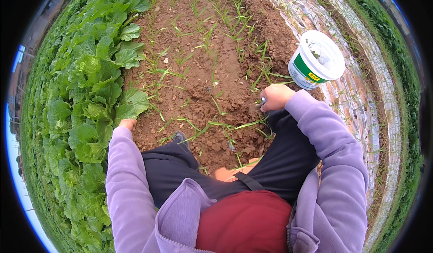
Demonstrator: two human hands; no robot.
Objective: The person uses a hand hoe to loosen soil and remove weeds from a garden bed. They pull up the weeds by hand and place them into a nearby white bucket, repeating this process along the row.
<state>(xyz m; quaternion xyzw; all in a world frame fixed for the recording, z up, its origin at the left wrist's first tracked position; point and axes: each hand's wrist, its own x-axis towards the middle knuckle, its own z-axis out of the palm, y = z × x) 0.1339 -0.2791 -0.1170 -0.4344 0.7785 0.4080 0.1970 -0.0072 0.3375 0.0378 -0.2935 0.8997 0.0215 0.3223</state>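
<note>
My right hand is closed around a small hand tool, held low over the loose brown soil by my right knee. A short grey metal part shows at the fist; the rest of the tool is hidden or blends into the soil. On the other side, my left hand is low beside a broad green leaf of the leafy vegetables, apparently touching its edge. Its fingers are mostly hidden. Thin green seedlings stand in the soil between my hands, and some lie bent over.
A white plastic bucket with a green label stands right of my right hand. Beyond it runs a strip of plastic film with sprouts. Dense leafy vegetables line the left. Between my legs is an orange object.
</note>
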